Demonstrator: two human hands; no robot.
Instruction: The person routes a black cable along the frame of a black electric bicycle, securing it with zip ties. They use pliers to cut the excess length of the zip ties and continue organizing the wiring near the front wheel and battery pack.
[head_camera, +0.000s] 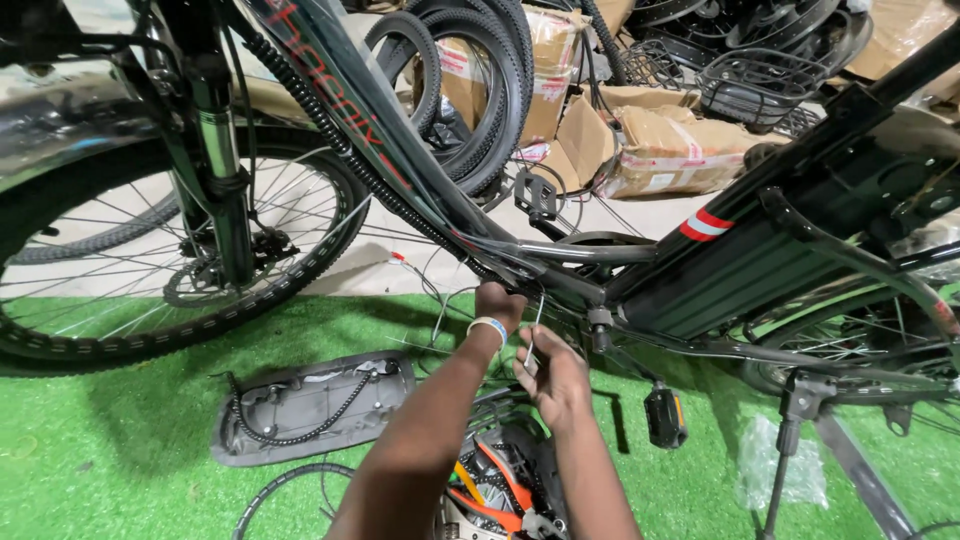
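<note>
Hands working cables under a dark bike frame (560, 250) on green turf (120, 450).

Left hand (498, 303), wristband on, is closed up against the underside of the frame where the tubes meet, looks like it's gripping a cable there but it's hard to tell. Right hand (555, 375) just below pinches a thin pale cable (537, 315) running up to the frame. Pedal (665, 417) hangs to the right, grey cover panel (310, 405) lies left on the turf.
</note>
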